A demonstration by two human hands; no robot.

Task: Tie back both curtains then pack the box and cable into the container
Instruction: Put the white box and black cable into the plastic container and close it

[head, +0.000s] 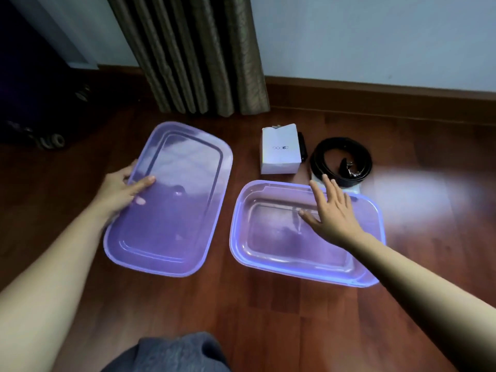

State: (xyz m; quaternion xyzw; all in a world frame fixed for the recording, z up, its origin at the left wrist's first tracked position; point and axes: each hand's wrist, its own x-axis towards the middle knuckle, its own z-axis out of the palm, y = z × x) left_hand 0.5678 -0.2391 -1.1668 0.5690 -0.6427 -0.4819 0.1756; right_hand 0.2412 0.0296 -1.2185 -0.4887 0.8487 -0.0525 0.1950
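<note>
A translucent purple lid (174, 210) lies on the wooden floor at the left. My left hand (120, 191) grips its left edge, thumb on top and fingers under it. The open purple container (268, 259) sits to the right, nothing inside it. My right hand (332, 210) hovers over its far right part, fingers straight and spread. Behind the container lie a small white box (280, 151) and a coiled black cable (341, 161). A brown curtain (204, 55) hangs down to the floor at the back.
A dark wheeled suitcase (35, 103) stands at the far left against the wall. A wooden skirting board (375, 98) runs along the back wall. My knee in grey fabric (174, 353) shows at the bottom edge.
</note>
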